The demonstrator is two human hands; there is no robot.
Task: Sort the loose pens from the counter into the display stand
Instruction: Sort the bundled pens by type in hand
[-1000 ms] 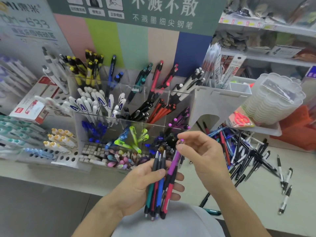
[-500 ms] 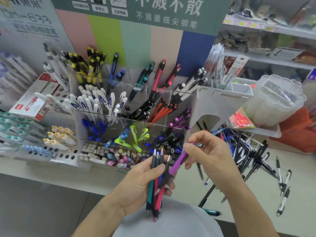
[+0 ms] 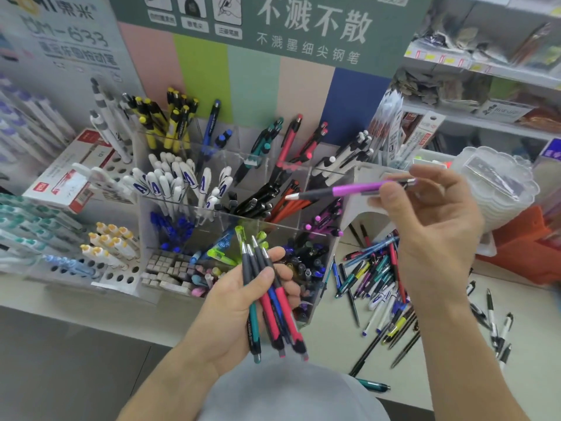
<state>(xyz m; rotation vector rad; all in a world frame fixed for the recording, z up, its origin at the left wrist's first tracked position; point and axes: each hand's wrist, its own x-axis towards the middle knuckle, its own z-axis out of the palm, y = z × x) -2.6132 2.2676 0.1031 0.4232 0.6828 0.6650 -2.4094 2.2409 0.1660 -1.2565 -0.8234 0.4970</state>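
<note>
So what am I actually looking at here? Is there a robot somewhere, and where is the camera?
There is no robot: a person is working with two bare hands, and the one camera sits on their head, looking forward and down. The left hand grips a small bundle of pens, teal, red and blue. The right hand pinches a single purple pen, raised in front of the clear display stand, whose compartments hold pens sorted by colour; one holds purple pens. On the pale counter to the right lies a heap of loose pens not yet sorted. A stack of clear plastic tubs stands further right.
</note>
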